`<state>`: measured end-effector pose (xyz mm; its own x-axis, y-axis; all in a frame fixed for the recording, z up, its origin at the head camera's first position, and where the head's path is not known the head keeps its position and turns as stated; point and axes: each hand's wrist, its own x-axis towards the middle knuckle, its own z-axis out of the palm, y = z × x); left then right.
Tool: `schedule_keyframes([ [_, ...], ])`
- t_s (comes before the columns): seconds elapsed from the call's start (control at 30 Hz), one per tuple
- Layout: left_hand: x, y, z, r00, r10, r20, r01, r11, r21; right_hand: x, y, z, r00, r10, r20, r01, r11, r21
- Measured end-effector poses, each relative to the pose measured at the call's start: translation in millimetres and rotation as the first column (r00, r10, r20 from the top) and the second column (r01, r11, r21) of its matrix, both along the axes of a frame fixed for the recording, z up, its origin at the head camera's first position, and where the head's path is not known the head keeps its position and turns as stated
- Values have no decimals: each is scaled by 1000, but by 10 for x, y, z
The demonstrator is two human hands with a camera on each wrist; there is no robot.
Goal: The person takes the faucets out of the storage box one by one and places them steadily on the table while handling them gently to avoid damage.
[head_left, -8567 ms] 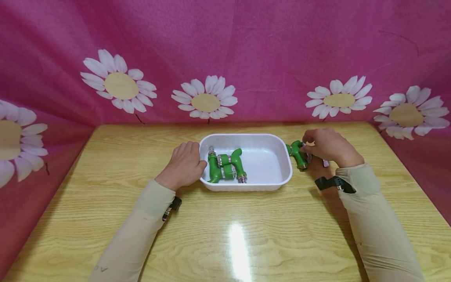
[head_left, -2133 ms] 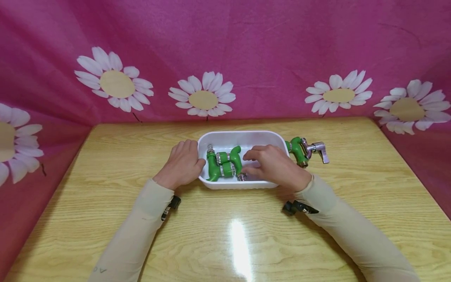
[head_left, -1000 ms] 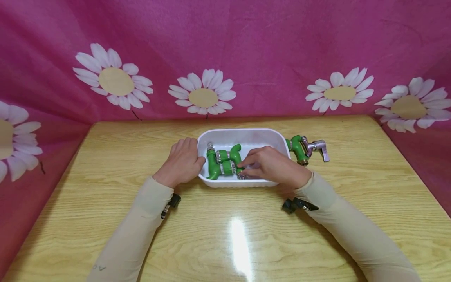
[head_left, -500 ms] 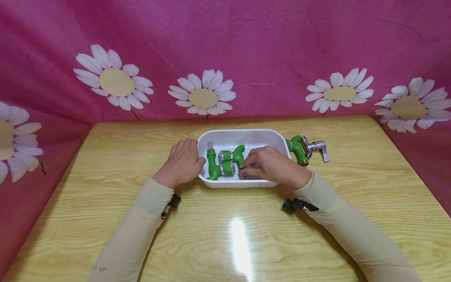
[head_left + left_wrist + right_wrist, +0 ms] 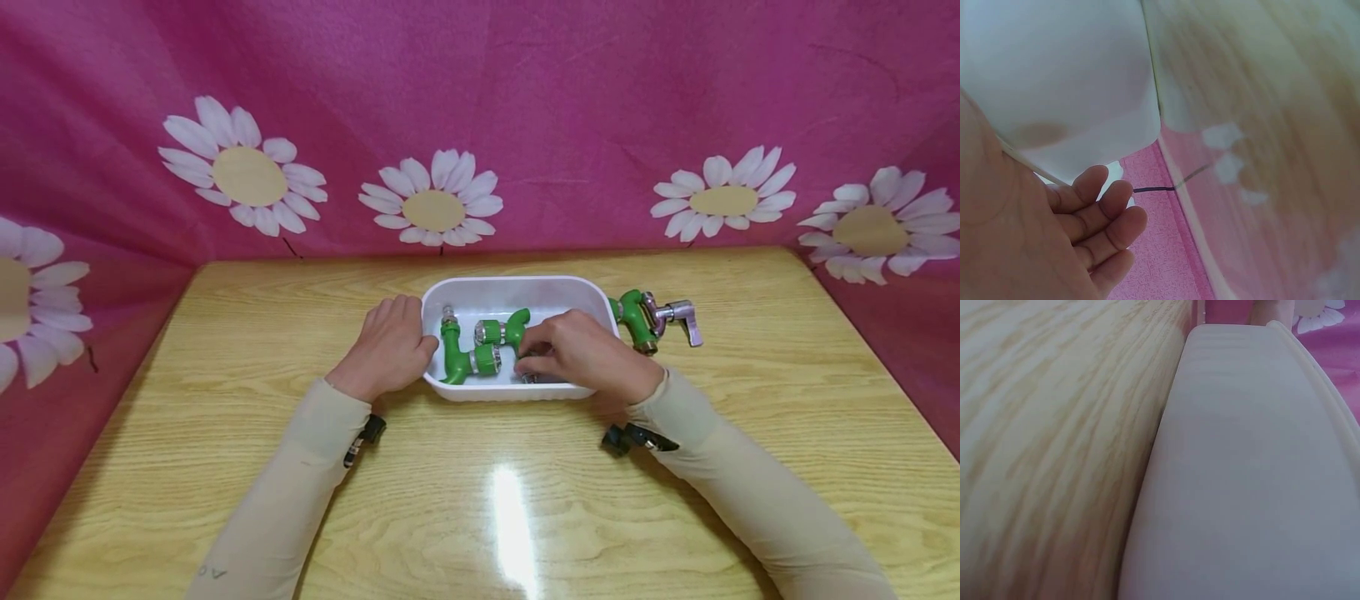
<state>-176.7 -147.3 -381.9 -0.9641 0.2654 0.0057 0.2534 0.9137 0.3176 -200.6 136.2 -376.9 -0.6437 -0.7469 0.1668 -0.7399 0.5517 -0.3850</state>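
Note:
My left hand (image 5: pixel 386 346) grips the left rim of a white plastic tub (image 5: pixel 510 392), thumb over the edge. In the left wrist view its curled fingers (image 5: pixel 1113 234) lie by the tub's outer wall (image 5: pixel 1072 81). My right hand (image 5: pixel 581 354) reaches into the tub and pinches a green tap (image 5: pixel 513 331) near its lower end. The fingers hide part of this tap. Another green tap (image 5: pixel 456 360) lies at the tub's left end, a little apart from it. The right wrist view holds mostly the tub's outer side (image 5: pixel 1235 456), and the right hand is out of sight there.
Outside the tub's right end lies a third green tap (image 5: pixel 636 323) with a metal lever handle (image 5: pixel 678 315). All stands on a wood-grain table (image 5: pixel 420 492). A pink cloth (image 5: pixel 570 108) with daisies rises behind it.
My right hand went from the tap outside into the tub, then took hold of the nearer green tap. That tap has slid slightly right, away from the left one. My left hand stays on the rim.

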Motion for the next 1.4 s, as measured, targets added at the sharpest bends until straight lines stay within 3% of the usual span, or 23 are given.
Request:
schedule_keyframes([
  [0.23, 0, 5, 3, 1000, 6, 8, -6, 1000, -1, 13, -6, 19, 999, -45, 28, 44, 999, 23],
  [0.47, -1, 2, -24, 999, -10, -48, 10, 1000, 5, 24, -12, 38, 995, -100, 30, 99, 994, 41],
  [0.7, 7, 6, -18, 999, -11, -44, 12, 1000, 6, 28, -15, 30, 989, -141, 40, 138, 989, 60],
  [1.23, 9, 6, -17, 1000, 0, -30, 0, 1000, 1, 32, -36, 13, 974, -224, -22, 225, 969, 102],
  [1.4, 3, 5, -14, 1000, 3, -29, -2, 1000, 5, 27, -40, 28, 958, -285, -22, 285, 947, 147],
])
